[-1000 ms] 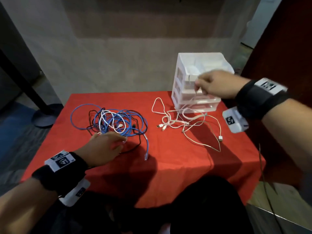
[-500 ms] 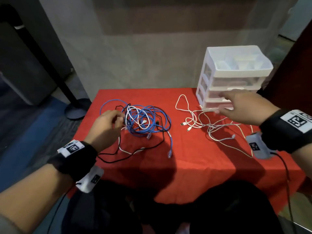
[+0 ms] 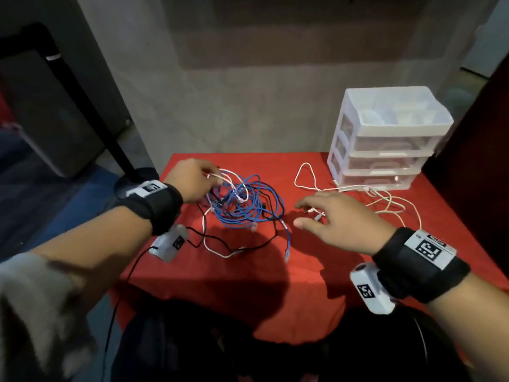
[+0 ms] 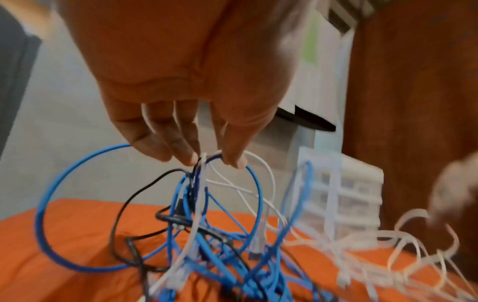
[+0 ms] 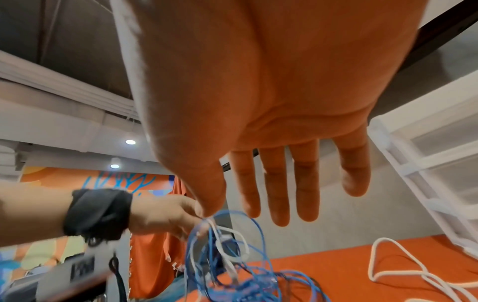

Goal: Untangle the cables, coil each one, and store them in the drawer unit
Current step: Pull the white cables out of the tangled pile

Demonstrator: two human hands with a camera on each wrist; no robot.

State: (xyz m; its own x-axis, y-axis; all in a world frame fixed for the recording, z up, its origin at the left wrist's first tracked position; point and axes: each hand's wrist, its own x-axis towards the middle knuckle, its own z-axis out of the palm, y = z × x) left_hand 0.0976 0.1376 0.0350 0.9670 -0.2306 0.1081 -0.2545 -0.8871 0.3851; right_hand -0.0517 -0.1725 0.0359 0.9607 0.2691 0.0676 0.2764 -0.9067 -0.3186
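Landmark: white plastic three-drawer unit (image 3: 385, 144), far right corner of the red tablecloth (image 3: 248, 285), drawers closed.
Tangle: knot of blue, black and white cables (image 3: 242, 205), left of the unit, partly lifted.
Loose item: thin cream-white cable (image 3: 385, 197), sprawled in front of the unit.
Left hand (image 3: 190, 180): fingertips pinching blue and white strands at the tangle's top.
Right hand (image 3: 338, 221): fingers straight and spread, holding nothing, hovering between tangle and unit.
Risk: lifting by several strands could likely tighten the knot or drag connectors off the cloth edge.
View difference: left wrist view shows the pinch; head view hides it.
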